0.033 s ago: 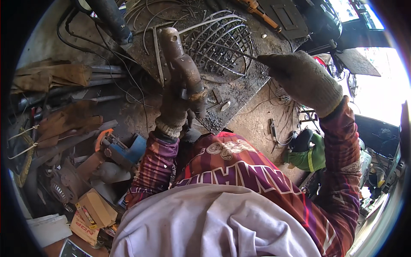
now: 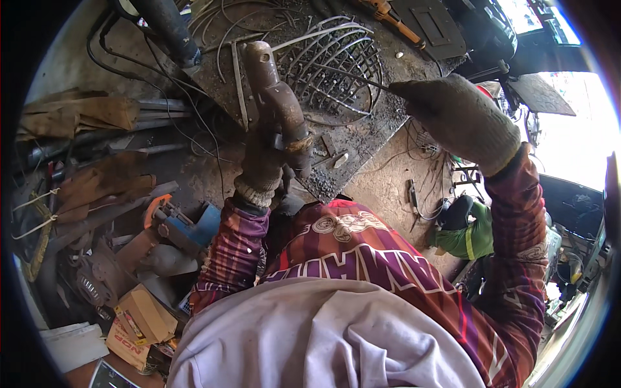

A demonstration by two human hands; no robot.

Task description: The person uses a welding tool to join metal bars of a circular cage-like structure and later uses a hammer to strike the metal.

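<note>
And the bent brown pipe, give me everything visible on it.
The bent brown pipe looks like worn, rust-toned metal, dull and stained. One end, farther from the wearer, has a small round hole; it bends partway along, and near the other end is a rough, lighter-brown band. It is held up in the gloved left hand, over the near-left part of the grimy table. Whether it touches the table can't be told.

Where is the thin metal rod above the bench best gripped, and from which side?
Probably toward its right-hand end, coming from the right, where the right hand holds it. The thin metal rod is slim and straight, suiting a finger pinch; its left part slants over the curved-bar frame, whose bars could crowd fingers.
</note>
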